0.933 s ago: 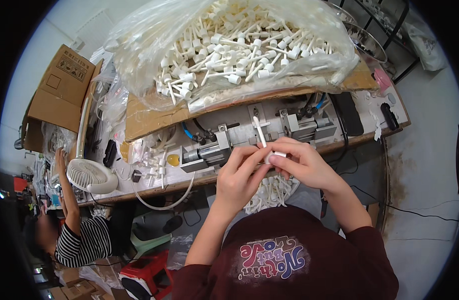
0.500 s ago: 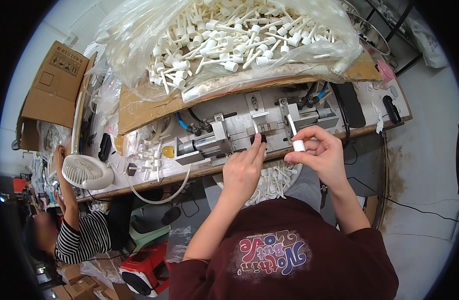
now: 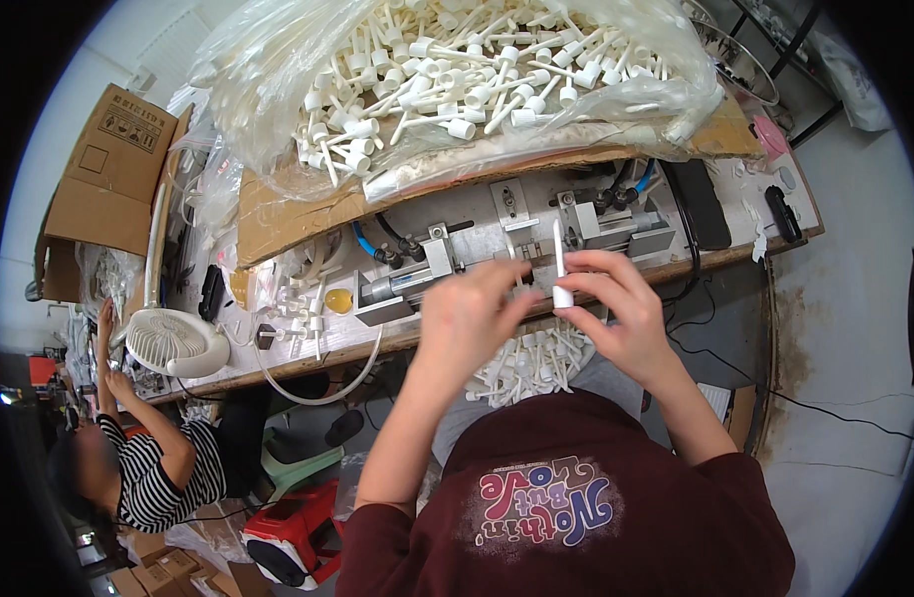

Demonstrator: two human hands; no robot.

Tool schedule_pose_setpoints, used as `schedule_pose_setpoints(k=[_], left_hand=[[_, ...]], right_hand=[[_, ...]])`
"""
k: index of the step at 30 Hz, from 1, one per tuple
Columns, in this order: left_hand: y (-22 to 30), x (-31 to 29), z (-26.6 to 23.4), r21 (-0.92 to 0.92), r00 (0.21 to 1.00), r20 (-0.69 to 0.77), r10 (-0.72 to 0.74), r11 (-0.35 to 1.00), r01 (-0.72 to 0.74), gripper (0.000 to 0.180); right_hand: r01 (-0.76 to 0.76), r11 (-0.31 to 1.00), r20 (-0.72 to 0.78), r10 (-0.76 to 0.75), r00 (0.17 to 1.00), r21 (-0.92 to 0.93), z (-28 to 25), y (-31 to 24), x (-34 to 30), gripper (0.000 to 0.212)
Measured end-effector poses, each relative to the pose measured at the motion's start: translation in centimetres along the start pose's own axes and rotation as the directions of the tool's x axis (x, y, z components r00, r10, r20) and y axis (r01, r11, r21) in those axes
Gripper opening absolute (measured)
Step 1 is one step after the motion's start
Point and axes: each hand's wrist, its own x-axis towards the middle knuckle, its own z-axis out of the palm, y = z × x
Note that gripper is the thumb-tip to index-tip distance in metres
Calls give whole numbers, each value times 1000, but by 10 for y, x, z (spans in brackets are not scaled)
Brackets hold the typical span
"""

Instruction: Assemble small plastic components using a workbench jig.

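My right hand (image 3: 621,310) pinches a white cap with a long thin stem (image 3: 563,296) by its cap end. The stem points up and stands in front of the metal clamping fixture (image 3: 523,239). My left hand (image 3: 467,313) hovers just left of the cap, near the front of the fixture, its fingers smeared by motion. Whether it holds anything cannot be made out. Below both hands, a heap of similar white stemmed caps (image 3: 536,366) lies at my lap.
A large plastic bag of white stemmed caps (image 3: 457,85) rests on cardboard (image 3: 288,214) behind the fixture. Air cylinders (image 3: 402,284) flank the fixture. A white fan (image 3: 176,340) stands at the left. A person in a striped shirt (image 3: 168,478) works farther left.
My left hand has drawn back from the fixture and now moves beside the cap. My right hand has shifted left, bringing the stemmed cap closer to it.
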Motion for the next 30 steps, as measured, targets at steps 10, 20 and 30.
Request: schedule_pose_setpoints(k=[10,20,30], left_hand=[[-44,117,-36,306,909,-415,29,946,109,27],[-47,121,-23,252,896,-444,18,962,105,33],[-6,46,-40,35,883,-439,169,985,-171,23]], right_hand=[[312,824,195,-247,949,-473,52,12,-3,20],[288,804,217,-202,955,-520,56,11,9,18],[130,970,-214,-175,961,-208,-6,-10,113,10]])
